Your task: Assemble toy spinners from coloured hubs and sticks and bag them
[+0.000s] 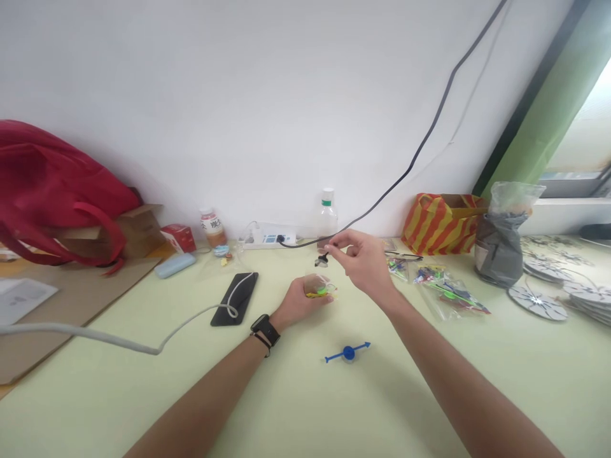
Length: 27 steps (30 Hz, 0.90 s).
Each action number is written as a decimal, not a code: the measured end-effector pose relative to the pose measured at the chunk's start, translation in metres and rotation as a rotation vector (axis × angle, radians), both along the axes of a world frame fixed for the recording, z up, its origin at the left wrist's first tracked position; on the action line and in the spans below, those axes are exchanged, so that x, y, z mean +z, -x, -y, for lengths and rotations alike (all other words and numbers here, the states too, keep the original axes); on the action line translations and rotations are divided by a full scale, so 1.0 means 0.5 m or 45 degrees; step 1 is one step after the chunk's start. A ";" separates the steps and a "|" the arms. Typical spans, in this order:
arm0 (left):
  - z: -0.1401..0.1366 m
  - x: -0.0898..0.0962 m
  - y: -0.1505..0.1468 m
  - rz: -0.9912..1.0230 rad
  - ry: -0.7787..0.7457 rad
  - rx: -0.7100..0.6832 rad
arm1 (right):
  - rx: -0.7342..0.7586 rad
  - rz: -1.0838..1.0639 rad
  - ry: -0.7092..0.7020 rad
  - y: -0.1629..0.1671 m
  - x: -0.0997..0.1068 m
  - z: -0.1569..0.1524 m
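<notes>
My left hand (304, 300) is closed around a small clear plastic bag (326, 280) with yellow and green pieces in it. A little above and to the right, my right hand (356, 253) pinches a small black piece (323, 259) between thumb and fingertips. A pale or clear part shows at its lower end; its exact kind is too small to make out. On the table nearer to me lies a blue arrow spinner (349, 353), apart from both hands.
Bags of colourful pieces (453, 296), a striped bag (442, 222), a grey bag (499, 251) and white discs (537, 301) lie right. A bottle (327, 216) and power strip (270, 236) stand by the wall. Left are a phone (235, 299), white cable (157, 350) and red backpack (52, 184).
</notes>
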<state>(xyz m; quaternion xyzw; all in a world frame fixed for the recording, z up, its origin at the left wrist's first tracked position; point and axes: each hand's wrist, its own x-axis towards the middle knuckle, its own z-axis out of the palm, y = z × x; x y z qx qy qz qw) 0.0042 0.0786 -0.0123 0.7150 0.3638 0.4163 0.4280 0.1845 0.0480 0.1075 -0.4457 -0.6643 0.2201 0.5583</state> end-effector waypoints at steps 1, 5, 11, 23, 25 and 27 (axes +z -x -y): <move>0.000 0.000 -0.001 -0.014 -0.005 0.000 | -0.012 0.051 -0.004 0.004 -0.007 -0.003; 0.000 0.001 -0.001 -0.059 -0.066 0.023 | -0.082 0.310 0.033 0.017 -0.027 -0.006; 0.001 0.002 0.002 -0.112 -0.060 0.078 | -0.119 0.548 0.219 0.041 -0.036 0.009; -0.001 0.017 0.006 0.069 -0.063 0.115 | 0.331 0.915 0.131 -0.025 0.042 0.053; -0.004 0.012 0.010 0.104 -0.001 0.088 | 0.688 1.140 0.306 -0.012 0.026 0.061; -0.005 0.007 0.011 0.103 0.065 0.070 | 0.911 1.436 0.579 0.014 -0.004 0.066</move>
